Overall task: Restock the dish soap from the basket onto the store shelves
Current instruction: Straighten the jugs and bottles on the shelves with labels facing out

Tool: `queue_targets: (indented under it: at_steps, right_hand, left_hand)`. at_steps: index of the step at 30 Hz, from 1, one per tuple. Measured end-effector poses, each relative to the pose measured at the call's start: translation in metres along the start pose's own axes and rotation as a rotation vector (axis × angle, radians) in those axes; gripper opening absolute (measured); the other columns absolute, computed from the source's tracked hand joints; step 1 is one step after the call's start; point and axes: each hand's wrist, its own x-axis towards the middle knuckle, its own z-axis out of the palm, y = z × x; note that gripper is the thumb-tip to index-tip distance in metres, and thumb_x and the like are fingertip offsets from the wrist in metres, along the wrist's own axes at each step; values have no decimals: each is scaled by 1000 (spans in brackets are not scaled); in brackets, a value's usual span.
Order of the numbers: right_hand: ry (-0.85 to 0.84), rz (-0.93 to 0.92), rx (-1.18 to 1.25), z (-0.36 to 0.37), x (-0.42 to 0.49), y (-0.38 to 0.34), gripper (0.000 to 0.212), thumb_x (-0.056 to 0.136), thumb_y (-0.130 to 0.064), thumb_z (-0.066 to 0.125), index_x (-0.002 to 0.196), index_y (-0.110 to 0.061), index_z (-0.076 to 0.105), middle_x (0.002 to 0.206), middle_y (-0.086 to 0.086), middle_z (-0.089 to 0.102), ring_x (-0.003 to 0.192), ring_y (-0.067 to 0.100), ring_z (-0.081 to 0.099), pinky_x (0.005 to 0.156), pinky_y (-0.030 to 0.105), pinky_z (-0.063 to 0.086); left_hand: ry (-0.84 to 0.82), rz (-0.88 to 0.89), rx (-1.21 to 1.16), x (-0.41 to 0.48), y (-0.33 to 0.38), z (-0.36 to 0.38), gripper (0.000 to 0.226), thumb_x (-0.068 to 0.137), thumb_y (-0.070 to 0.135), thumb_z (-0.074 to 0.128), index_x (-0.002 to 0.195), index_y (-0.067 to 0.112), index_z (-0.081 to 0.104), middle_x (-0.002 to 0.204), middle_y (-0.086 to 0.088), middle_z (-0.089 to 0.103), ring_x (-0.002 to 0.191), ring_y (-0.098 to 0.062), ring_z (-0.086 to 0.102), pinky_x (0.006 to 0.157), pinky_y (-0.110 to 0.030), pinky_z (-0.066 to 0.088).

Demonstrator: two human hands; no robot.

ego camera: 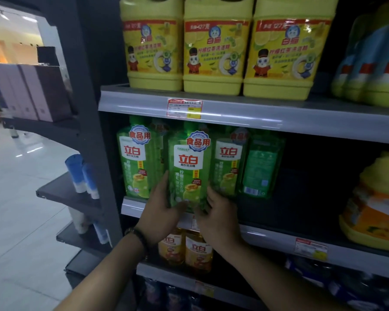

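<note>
Head view: green bottle (190,169) stands upright at the middle shelf (279,237) front edge, long axis 12-to-6, label facing out; left hand (161,212) at 8 and right hand (220,217) at 4 clasp its base between them.

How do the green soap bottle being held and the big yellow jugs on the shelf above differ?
The green bottle is slim and see-through; the yellow jugs are wide, squat and opaque. The bottle is gripped low down by the left hand and right hand at the middle shelf's front edge; the jugs stand untouched, side by side. Both stand upright, labels facing out.
</note>
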Motion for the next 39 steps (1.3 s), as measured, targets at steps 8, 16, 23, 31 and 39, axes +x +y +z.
queue_targets:
  at_steps: [8, 16, 23, 31, 39]
  right_hand:
    - [-50, 15, 29, 18, 8, -13, 61, 78, -32, 68, 139, -28, 67, 130, -12, 74, 123, 7, 68, 102, 37, 61]
    - [-151, 7, -1, 13, 15, -10, 55, 85, -16, 77, 139, -24, 70, 134, -8, 73, 120, -2, 64, 103, 27, 58]
    - [28, 84, -118, -47, 21, 10, 19, 94, -15, 76, 111, -21, 74, 94, -10, 71, 85, 0, 65, 74, 20, 52]
    - [440, 239, -21, -128, 56, 75, 54, 75, -28, 90, 117, -31, 56, 111, 7, 68, 105, 30, 72, 94, 56, 59]
    - [317, 262, 42, -134, 87, 89, 65, 84, -20, 90, 139, -16, 56, 119, -2, 73, 110, 20, 72, 94, 32, 57]
  left_hand:
    - [46, -92, 125, 6, -19, -13, 80, 79, 14, 65, 150, 42, 40, 129, -1, 42, 111, -17, 49, 88, -26, 50]
    - [104, -110, 165, 8, -18, -9, 86, 82, 12, 68, 157, 35, 33, 127, -4, 42, 110, -17, 41, 92, -29, 43]
    - [273, 48, 359, -5, -1, 27, 59, 79, 6, 77, 131, 22, 53, 129, -4, 47, 120, -31, 51, 100, -43, 48]
    - [27, 190, 323, 5, 32, 91, 44, 84, 18, 71, 126, 25, 57, 125, 0, 51, 113, -27, 56, 96, -42, 52]
    - [-42, 219, 364, 12, 40, 118, 40, 85, 15, 74, 122, 26, 61, 121, 3, 52, 113, -26, 59, 98, -42, 51]
